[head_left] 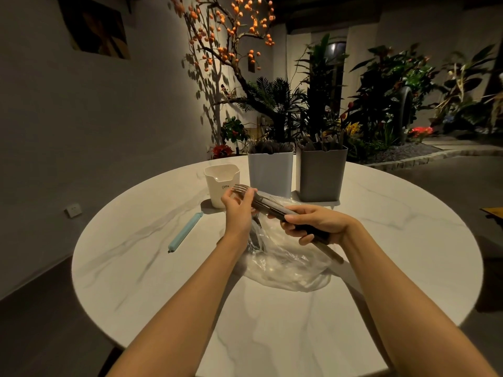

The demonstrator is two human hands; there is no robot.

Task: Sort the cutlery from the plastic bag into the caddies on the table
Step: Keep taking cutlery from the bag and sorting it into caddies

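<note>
At centre frame, above a crumpled clear plastic bag [288,268] on the round white marble-look surface [272,336], the right hand [315,225] clenches a bundle of steel forks [261,202] by their handles, apparently so the left hand [239,205] can pinch at the tines and draw one off. More cutlery lies in the bag. Behind stand three caddies: an empty cream caddy [221,185] at left, then a pale grey caddy [270,172] and a dark grey caddy [321,172], both already filled. A light-blue bag clip [185,232] lies left.
</note>
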